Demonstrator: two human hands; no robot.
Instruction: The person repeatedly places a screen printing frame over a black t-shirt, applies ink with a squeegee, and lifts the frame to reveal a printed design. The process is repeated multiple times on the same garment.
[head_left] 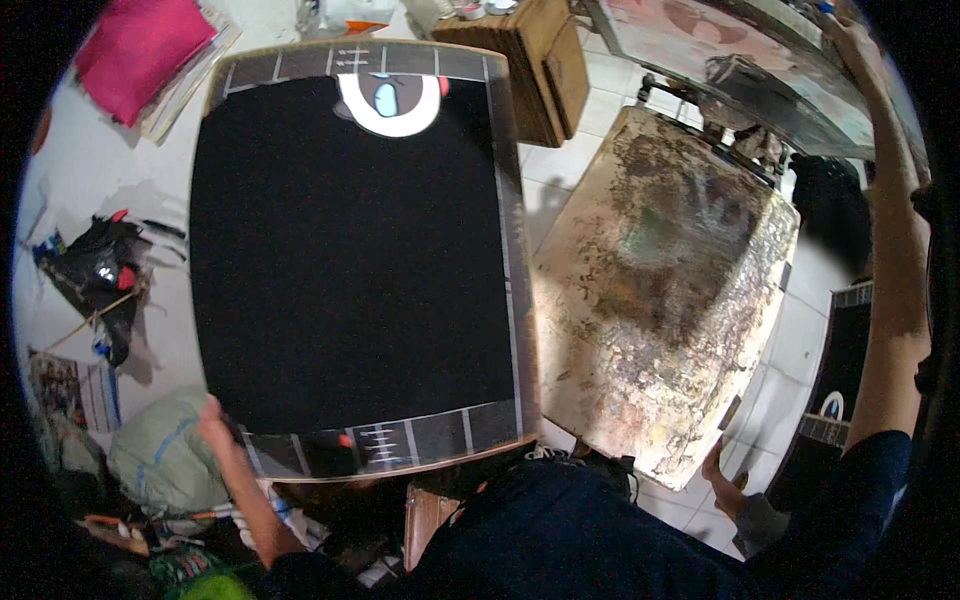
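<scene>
A black fabric panel [350, 250] lies flat on a board with a dark, line-marked border [515, 400]. Part of a print, a white ring with a light blue shape [388, 100], shows at its far edge. At the board's near left corner is my left hand [218, 428], touching or just beside the edge; its fingers are blurred. My right arm reaches up to the far right, where my right hand [845, 30] grips the edge of a raised, paint-stained screen printing frame [690, 50]. The frame is tilted above a second board, and its far part runs out of view.
A paint-crusted board [670, 290] stands to the right above white floor tiles. Behind are a wooden box [510, 70] and a pink cloth bundle [140, 55]. Black plastic [105, 265] and a pale sack [165, 450] lie left. Another black panel [845, 350] sits far right.
</scene>
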